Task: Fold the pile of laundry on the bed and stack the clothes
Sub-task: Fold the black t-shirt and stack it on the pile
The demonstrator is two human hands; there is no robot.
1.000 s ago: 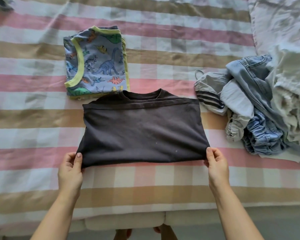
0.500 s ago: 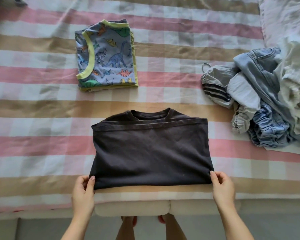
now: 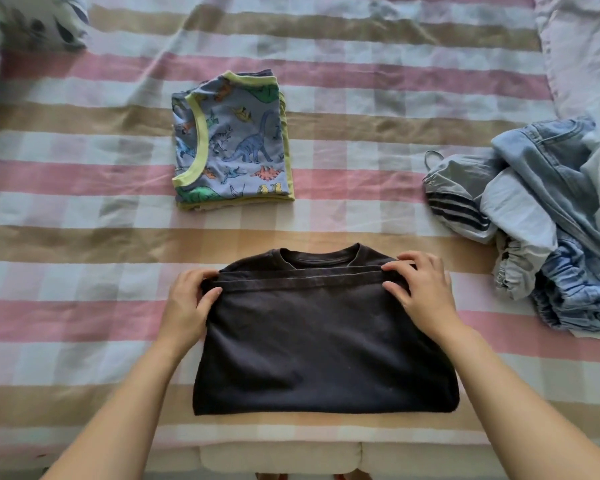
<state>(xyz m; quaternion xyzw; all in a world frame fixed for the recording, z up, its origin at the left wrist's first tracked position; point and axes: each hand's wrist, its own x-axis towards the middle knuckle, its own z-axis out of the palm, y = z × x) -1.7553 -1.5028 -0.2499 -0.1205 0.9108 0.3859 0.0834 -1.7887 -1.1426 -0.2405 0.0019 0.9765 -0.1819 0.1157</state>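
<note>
Two forearms show, the left arm (image 3: 118,393) and the right arm (image 3: 520,393), both bare from the wrist to the picture's edge. The left hand (image 3: 187,303) and right hand (image 3: 425,292) are bare as well, with slim fingers and nails that look short and plain, though they are small in view. At the bottom edge the tips of bare feet (image 3: 269,477) just show.

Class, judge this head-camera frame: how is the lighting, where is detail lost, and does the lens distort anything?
Head view: soft, even daylight, no glare or hard shadows; the black T-shirt reads as a flat dark patch; the bands of the striped bedsheet bow toward the edges, wide-angle distortion; the leaf-print pillow in the far-left corner looks soft.
</note>
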